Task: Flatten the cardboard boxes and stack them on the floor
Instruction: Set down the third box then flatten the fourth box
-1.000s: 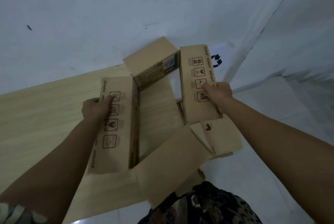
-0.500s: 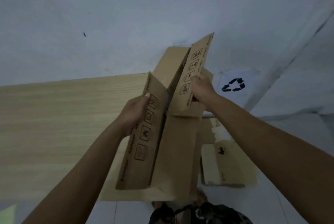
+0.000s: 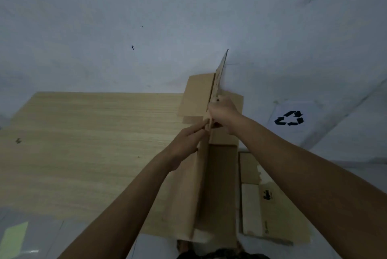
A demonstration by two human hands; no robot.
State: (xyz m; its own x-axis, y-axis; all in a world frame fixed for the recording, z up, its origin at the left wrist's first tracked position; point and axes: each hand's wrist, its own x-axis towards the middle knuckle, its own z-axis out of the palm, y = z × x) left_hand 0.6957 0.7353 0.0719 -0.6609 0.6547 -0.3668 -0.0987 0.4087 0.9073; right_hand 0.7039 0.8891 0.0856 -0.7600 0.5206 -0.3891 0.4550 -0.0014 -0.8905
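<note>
**Both hands press one cardboard box nearly flat**

The grip is a two-sided one: the left hand point(image 3: 188, 139) lies with straight fingers flat against the left face of the cardboard box point(image 3: 217, 185), while the right hand point(image 3: 224, 115) has its fingers curled over the box's upper edge from the other side, clamped on the board. The two hands meet at that edge, touching or nearly so — the exact contact between fingertips cannot be told.

Below the grip the box hangs as a narrow, almost closed sleeve, its two long panels drawn close together with a dark slot between them. Above the grip a thin flap point(image 3: 221, 72) sticks up on edge, and just behind it a broader flap spreads to the left.

To the right of the grip and lower down, a flattened box point(image 3: 270, 208) lies on the pale floor point(image 3: 345, 150), with a small dark mark printed on it. To the left of the grip stretches a light wooden board point(image 3: 83, 145). Farther right, past the right forearm, a white sheet with a black recycling symbol point(image 3: 290, 118) lies on the floor. A grey-white wall point(image 3: 167, 18) rises behind everything.
</note>
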